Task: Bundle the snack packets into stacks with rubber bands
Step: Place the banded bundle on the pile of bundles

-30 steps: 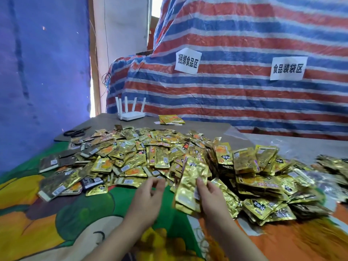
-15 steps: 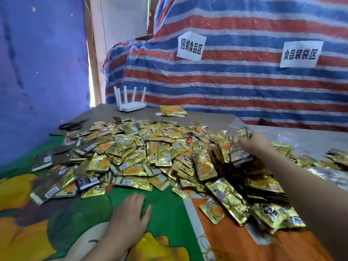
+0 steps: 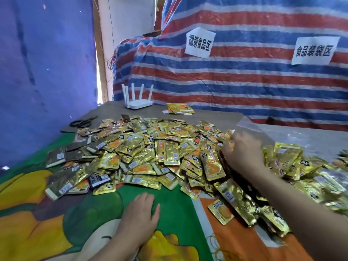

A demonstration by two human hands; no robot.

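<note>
- A striped red, white and blue woven plastic tarp (image 3: 244, 81) fills the far right of the scene, with two white paper signs (image 3: 200, 42) printed in black characters fixed to it.
- A colourful printed cloth (image 3: 56, 223) in green, orange and yellow covers the near part of the table.
- A broad loose pile of shiny gold foil snack packets (image 3: 150, 153) spreads across the middle of the table from left to right, many showing an orange picture and small white barcode labels.
- The person's right hand (image 3: 243, 151) reaches into the far right part of the pile; it is blurred and its fingers are hidden among the packets, so I cannot tell whether it grasps anything.
- The person's left hand (image 3: 140, 213) rests flat on the green cloth, just nearer than the pile, fingers straight and holding nothing.
- A white router with four upright antennas (image 3: 138, 99) stands at the far edge.
- A small separate stack of gold packets (image 3: 179, 108) lies just right of the router.
- Black scissors (image 3: 82, 121) lie at the far left.
- Thin yellow rubber bands (image 3: 214, 245) lie on the near orange cloth, between the forearms.
</note>
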